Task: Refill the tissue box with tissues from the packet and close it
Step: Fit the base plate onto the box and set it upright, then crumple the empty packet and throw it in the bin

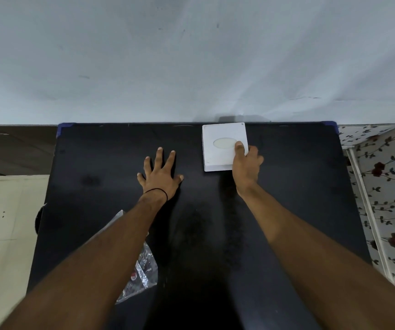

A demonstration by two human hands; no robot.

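A white square tissue box (217, 148) with an oval opening in its top lies near the far edge of the black table (96, 175), lid on. My right hand (246, 165) grips the box's near right corner, thumb on top beside the oval. Flat on the table to the left of the box rests my left hand (159, 173), fingers spread and holding nothing. A clear crinkled plastic packet (141, 267) lies near the table's front left, partly hidden under my left forearm; I cannot tell whether tissues are inside it.
The table's far edge meets a pale wall (191, 67). A cream surface (6, 222) lies to the left of the table. A floral-patterned cover (386, 186) borders the right side.
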